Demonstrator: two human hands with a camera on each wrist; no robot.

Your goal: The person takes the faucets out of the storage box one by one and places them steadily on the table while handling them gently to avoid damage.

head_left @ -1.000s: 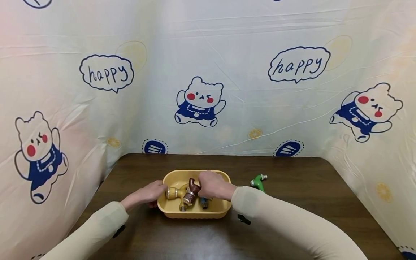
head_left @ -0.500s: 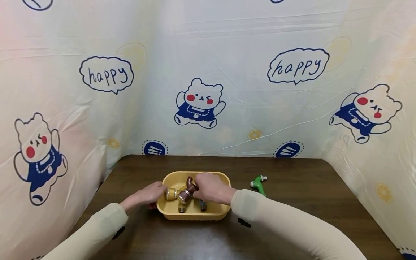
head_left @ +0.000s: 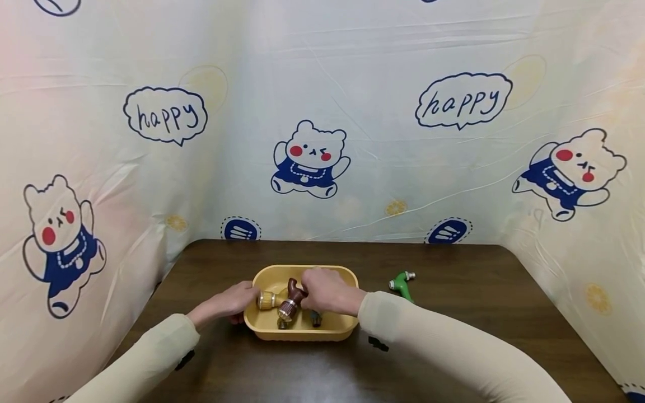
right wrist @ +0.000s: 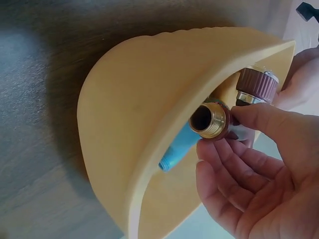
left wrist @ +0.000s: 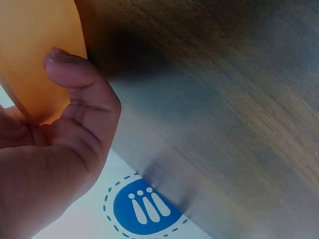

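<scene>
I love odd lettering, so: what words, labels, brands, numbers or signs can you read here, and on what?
"happy": left speech bubble, printed on the backdrop.
"happy": right speech bubble, same backdrop.
Blue oval badges: white marks, no letters.
Taps and tub: no lettering I can make out.

Blue tap (head_left: pixel 316 319) partly hidden, yellow tap (head_left: pixel 267 300) likewise; tray (left wrist: pixel 37 45) cropped by left-wrist view

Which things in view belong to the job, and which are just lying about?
Likely in the job:
yellow tub, gripped by the left hand
brown tap, held by the right hand
yellow tap and blue fitting, in the tub

Apparently lying about:
green tap, on the table
</scene>
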